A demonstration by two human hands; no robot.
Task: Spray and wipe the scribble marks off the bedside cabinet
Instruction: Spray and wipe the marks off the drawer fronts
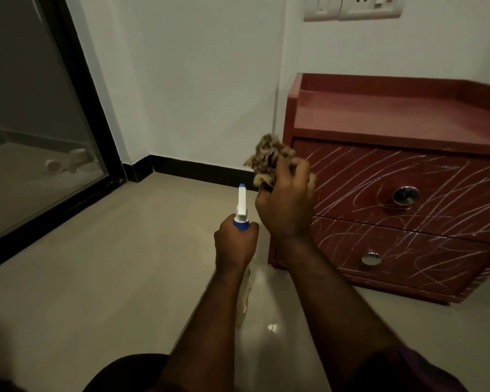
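Left hand (235, 244) is gripping a white-and-blue plastic spray bottle (241, 205), right hand (286, 205) clutching a crumpled mottled cloth (266, 157); white scribble marks (365, 171) are covering the red wooden bedside cabinet (379, 114), nothing wiped yet.

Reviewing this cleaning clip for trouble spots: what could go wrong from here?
The spray bottle in the left hand points at the wall, not the bedside cabinet; squeezing now would likely wet the wall or floor. The scribble marks cover both drawer fronts, so the bunched cloth in the right hand may miss strokes near the knobs.
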